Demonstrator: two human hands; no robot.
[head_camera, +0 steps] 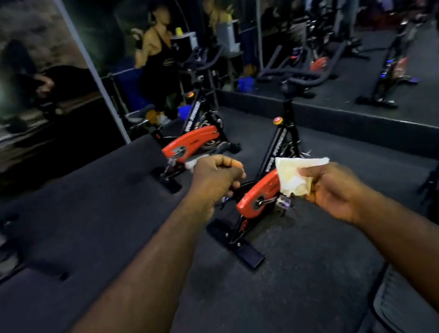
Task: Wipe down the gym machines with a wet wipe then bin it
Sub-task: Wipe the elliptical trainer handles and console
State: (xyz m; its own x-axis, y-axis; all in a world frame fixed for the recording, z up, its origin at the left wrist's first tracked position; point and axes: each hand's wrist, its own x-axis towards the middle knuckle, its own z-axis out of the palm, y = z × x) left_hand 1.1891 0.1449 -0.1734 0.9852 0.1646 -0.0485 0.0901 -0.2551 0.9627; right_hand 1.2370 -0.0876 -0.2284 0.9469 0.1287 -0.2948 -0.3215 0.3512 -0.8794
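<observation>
One crumpled white wet wipe (298, 175), pinched by thumb and fingers of right hand (332, 191), held up before nearest red-and-black spin bike (258, 197). Left hand (214, 178) curled alongside, apart from wipe; cannot tell whether holding anything. Second spin bike (191, 142) farther back on dark floor (264, 304), mirror wall (361, 11) behind.

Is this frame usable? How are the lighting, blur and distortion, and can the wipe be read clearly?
Head view: dim room, so the dark grey floor shows little detail. Head view: the large wall picture on the left and the mirrored wall are smeared by blur. Head view: wide-angle bending toward the edges. Head view: the white crumpled wet wipe in the right hand and the nearer black-and-red exercise bike are fairly sharp.
</observation>
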